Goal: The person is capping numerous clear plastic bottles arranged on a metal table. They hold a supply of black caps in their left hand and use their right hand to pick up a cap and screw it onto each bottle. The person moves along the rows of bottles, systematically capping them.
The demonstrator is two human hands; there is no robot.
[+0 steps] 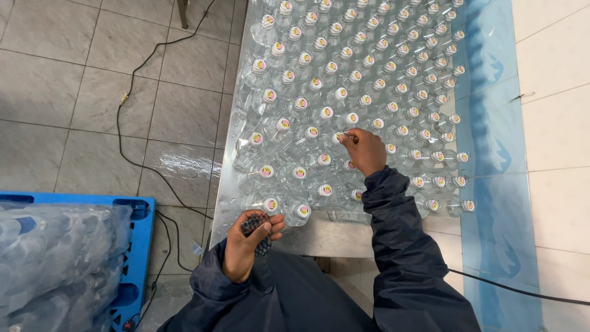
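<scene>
Pinching bottle cap [338,136] w/ right hand [364,151]; left hand [249,243] clutching dark bundle [257,226] at table edge [319,241].

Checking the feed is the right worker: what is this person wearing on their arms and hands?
Both arms are in long dark navy jacket sleeves with gathered, creased fabric at the cuffs. The left hand and right hand are bare: no gloves, and no rings or watch visible.
</scene>
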